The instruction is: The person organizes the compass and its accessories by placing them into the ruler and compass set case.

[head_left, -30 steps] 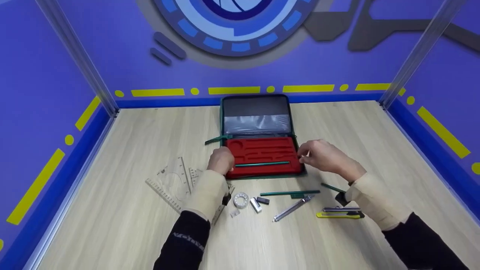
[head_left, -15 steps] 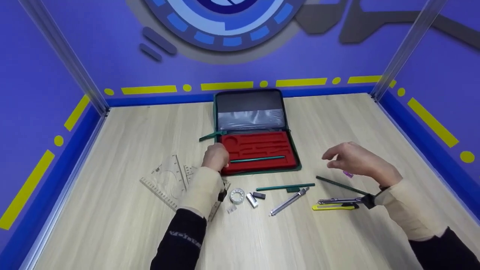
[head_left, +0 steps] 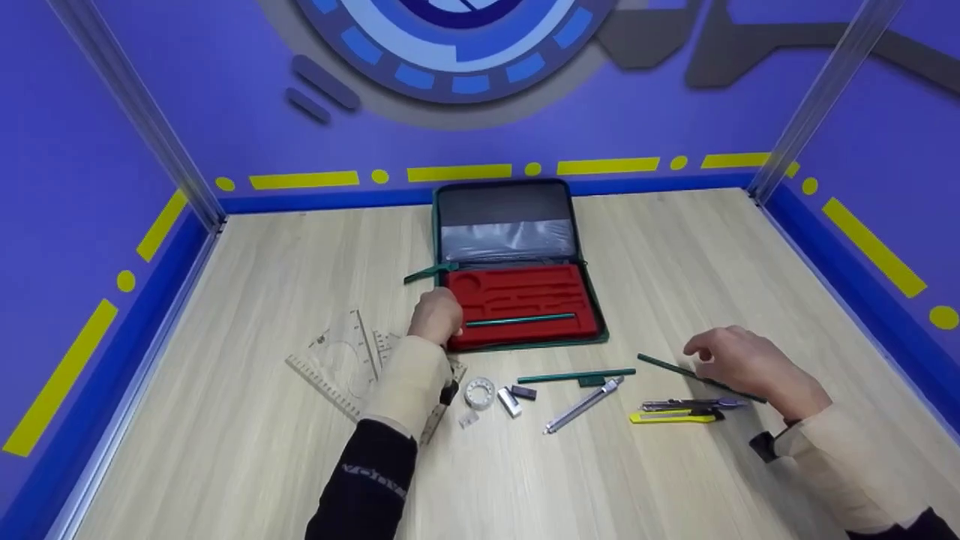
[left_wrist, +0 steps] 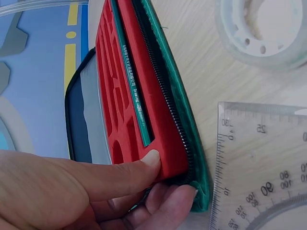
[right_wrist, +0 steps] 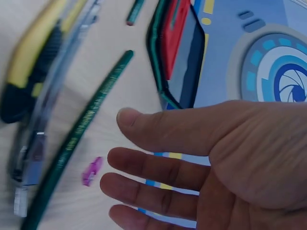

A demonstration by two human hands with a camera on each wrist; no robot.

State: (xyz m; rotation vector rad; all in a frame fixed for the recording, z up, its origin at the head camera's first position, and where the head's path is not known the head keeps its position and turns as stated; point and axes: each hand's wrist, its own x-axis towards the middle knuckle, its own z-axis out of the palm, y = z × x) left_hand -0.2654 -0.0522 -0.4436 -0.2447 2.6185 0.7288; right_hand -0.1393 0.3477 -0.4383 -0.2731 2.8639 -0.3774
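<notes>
My left hand (head_left: 436, 316) grips the near-left corner of the red insert (head_left: 517, 339) in the unzipped green case (head_left: 606, 337). In the left wrist view, the thumb presses on top of the insert and the other fingers curl below its edge. One green pencil (head_left: 520, 320) lies in a slot of the insert. My right hand (head_left: 750, 367) hovers over a second green pencil (head_left: 667, 367) on the table, holding nothing. In the right wrist view its fingers are apart and relaxed, near a small pink piece (right_wrist: 91, 171) beside that pencil (right_wrist: 81, 122).
Left of the right hand lie a yellow utility knife (head_left: 671, 417) and a silver compass (head_left: 660, 405). Mid-table are another green pencil (head_left: 555, 376), a silver tool (head_left: 581, 409), a white eraser (head_left: 509, 402) and a tape roll (head_left: 469, 394). Clear set squares (head_left: 326, 375) lie left.
My right hand has left the case's right edge and moved right and toward me, over the loose pencil. The left hand stays at the insert's corner.
</notes>
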